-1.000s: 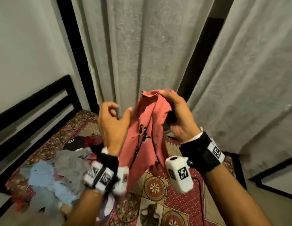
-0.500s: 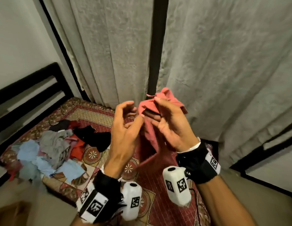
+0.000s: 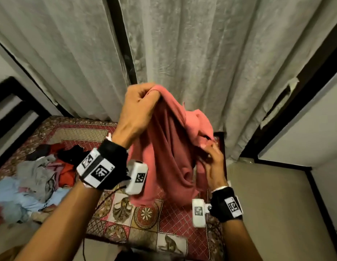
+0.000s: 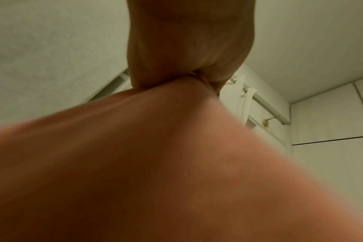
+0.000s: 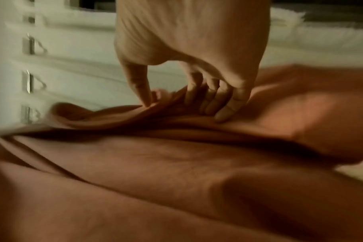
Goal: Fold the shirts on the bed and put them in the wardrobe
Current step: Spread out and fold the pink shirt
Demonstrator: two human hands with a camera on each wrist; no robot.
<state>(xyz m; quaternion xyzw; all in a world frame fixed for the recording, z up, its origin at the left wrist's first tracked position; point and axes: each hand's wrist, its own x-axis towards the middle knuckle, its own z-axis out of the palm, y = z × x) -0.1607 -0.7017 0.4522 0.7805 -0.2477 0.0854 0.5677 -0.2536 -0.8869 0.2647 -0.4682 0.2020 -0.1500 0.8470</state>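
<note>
Left hand [image 3: 139, 108] clenches the shirt [image 3: 169, 147] top; right hand [image 3: 213, 162] pinches its edge above the bed [image 3: 164, 219]. A twisted, bunched shirt risks a crooked fold.

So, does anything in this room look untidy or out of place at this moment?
Yes. The other clothes lie in a crumpled, unfolded heap on the bed, at its left side. The pink shirt hangs bunched between the left hand and the right hand, not yet folded. Nothing looks damaged.
</note>
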